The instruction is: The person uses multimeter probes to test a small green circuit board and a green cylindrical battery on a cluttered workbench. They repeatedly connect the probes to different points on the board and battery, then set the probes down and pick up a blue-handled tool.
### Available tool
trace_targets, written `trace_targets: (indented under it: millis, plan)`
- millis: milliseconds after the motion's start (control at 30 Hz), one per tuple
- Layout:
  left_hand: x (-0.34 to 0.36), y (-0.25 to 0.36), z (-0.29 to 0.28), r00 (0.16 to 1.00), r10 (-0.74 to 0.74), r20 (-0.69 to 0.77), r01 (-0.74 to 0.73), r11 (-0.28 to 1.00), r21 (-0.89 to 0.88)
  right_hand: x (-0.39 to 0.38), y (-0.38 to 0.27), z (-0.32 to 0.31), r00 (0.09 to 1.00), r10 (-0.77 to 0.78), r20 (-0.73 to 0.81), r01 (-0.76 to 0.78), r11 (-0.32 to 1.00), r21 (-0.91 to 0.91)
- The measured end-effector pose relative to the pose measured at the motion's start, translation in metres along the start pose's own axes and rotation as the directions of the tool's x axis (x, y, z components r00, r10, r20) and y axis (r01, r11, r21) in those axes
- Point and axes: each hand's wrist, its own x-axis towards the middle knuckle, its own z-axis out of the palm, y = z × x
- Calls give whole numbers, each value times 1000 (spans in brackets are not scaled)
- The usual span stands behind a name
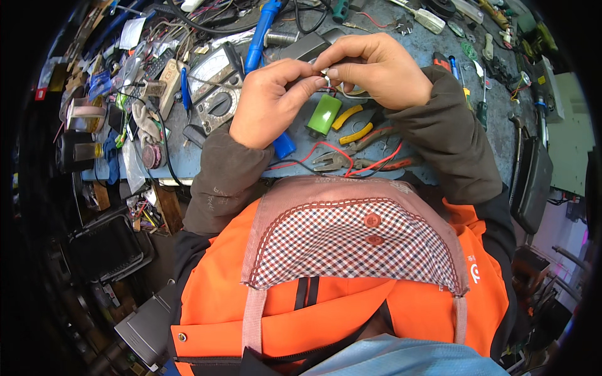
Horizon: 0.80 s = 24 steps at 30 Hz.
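Fingertips of my left hand (pixel 269 100) and my right hand (pixel 384 72) meet over the bench, both pinched on a small white connector (pixel 326 74). Its exact shape is mostly hidden by the fingers. Just below them lies a green wrapped battery pack (pixel 324 114), with thin wires running up from it toward the fingers. Right beside the pack are yellow-handled pliers (pixel 351 125). Nearer to me rest worn pliers with red handles (pixel 360 150), crossed by red and black test leads (pixel 323 145).
An analog multimeter (pixel 216 94) sits left of my hands, and a blue-handled tool (pixel 262 34) stands beyond them. Cables and small parts crowd the bench's left side. Several screwdrivers (pixel 481 103) lie at the right, near a black case (pixel 532 185) at the edge.
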Motion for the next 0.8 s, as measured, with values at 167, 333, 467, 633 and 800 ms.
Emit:
trace_targets:
  millis: [167,333,467,633,800]
  plan:
    - [-5,-8,2,990,-9,-144,20,997,75,5,21,-1,994,-76,-83,42,933,-357]
    - [-6,-14,4,984,-118,-136,133,986,103,8,44,13,974,-216,66,199,684,-701]
    - [-5,-17,8,981,-149,-122,165,976,143,11,54,17,974,-227,24,175,675,-716]
    - [1,-17,15,969,-232,-83,241,960,139,11,59,12,992,-69,-108,-4,825,-565]
    - [6,-29,20,983,-171,-70,183,951,248,12,62,5,991,-12,-135,-59,859,-509]
